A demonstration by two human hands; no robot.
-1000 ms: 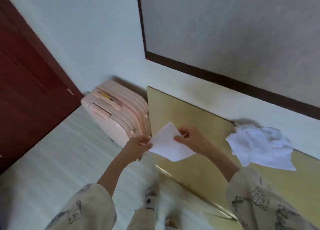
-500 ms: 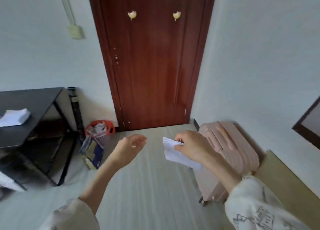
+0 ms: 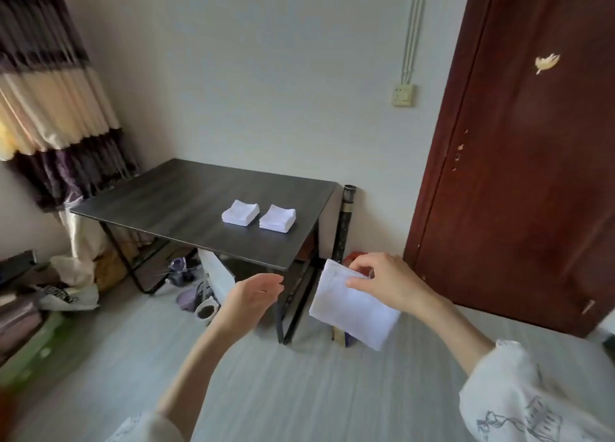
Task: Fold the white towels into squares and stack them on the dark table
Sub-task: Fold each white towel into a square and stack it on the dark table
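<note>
Striped curtain [image 3: 56, 85] is seen at far left, floor clutter under it. Dark table [image 3: 173, 205] is set against the far wall, mid-left. Two stacks of folded white towels are placed on it toward its right end: left stack [image 3: 240, 212] and right stack [image 3: 277, 218], just beside each other, apart, both neat. Left hand [image 3: 254, 297] is held in the air near the table's near right corner, fingers relaxed and loosely spread, nothing gripped. Folded towel [image 3: 354, 308] is pinched at its upper edge by the right hand [image 3: 387, 283], thumb and fingers curled on it; the rest is left hanging free, below table height and right of the table. Red-brown door [image 3: 519, 142] is seen at far right.

Judged step: carry to a stack, not yet placed. Risks: with only one edge pinched, the fold could be opened by the hanging weight before it is set down; a stack could be skewed or nudged if the towel is dropped off-centre; the table corner could be clipped by the towel on the way up.
</note>
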